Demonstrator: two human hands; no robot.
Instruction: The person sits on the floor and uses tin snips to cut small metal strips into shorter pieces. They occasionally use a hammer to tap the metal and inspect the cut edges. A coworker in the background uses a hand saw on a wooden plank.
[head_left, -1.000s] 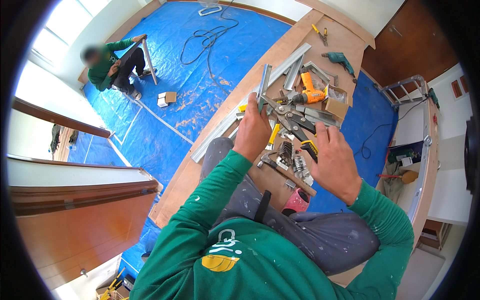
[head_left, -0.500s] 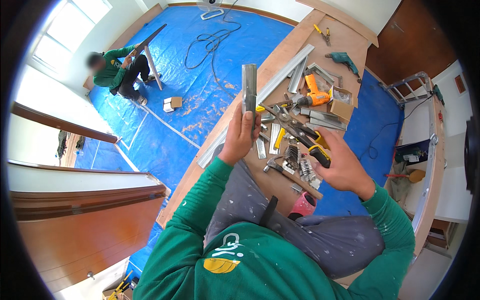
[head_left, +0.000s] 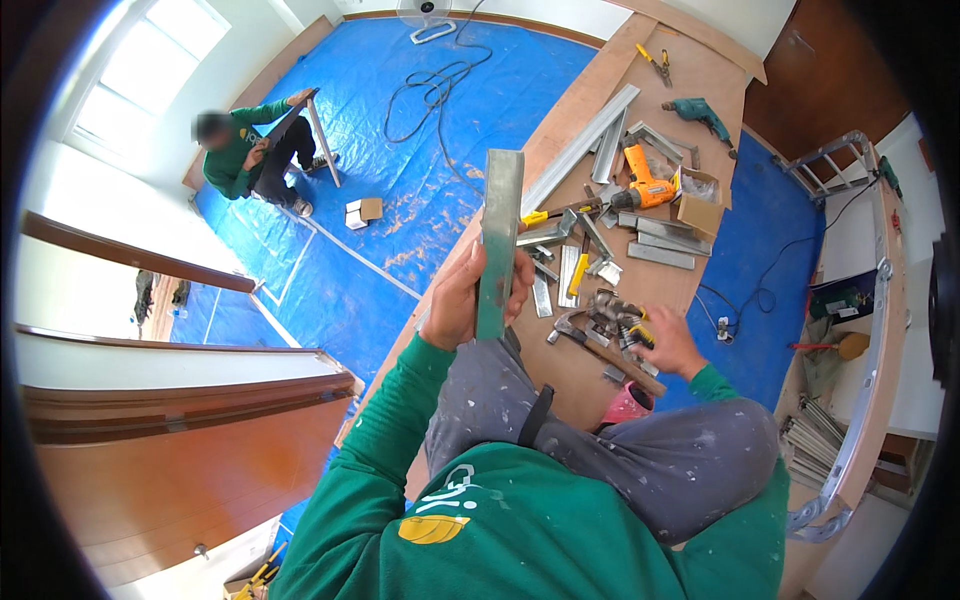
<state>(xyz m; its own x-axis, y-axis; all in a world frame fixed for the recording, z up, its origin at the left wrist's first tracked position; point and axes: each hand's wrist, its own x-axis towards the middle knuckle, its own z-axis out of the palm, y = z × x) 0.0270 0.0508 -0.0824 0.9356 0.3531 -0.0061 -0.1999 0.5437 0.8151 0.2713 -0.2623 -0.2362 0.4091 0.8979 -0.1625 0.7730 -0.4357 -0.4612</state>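
Observation:
My left hand (head_left: 470,295) is closed around a short galvanized metal channel (head_left: 503,205), held upright above my lap with its smooth side facing up to me. Lower on the right, my right hand (head_left: 672,342) grips the yellow-and-black handles of tin snips (head_left: 640,328). Their metal head seems to point toward the bits on the bench, though it blends in with the clutter. Just below the snips lies a hammer (head_left: 610,355) with a wooden handle. Loose metal offcuts (head_left: 541,292) and a yellow-handled tool (head_left: 579,272) are scattered between my hands.
The wooden bench (head_left: 680,85) carries an orange drill (head_left: 645,180), a teal drill (head_left: 700,115), long metal channels (head_left: 580,150) and an open carton (head_left: 698,205). Blue sheeting (head_left: 370,170) covers the floor. Further left, a co-worker (head_left: 250,150) crouches with a handsaw. A ladder (head_left: 830,165) stands right.
My right hand has lowered the snips away from the channel toward the bench. The channel in my left hand has turned and come lower. The co-worker's arm and saw have shifted.

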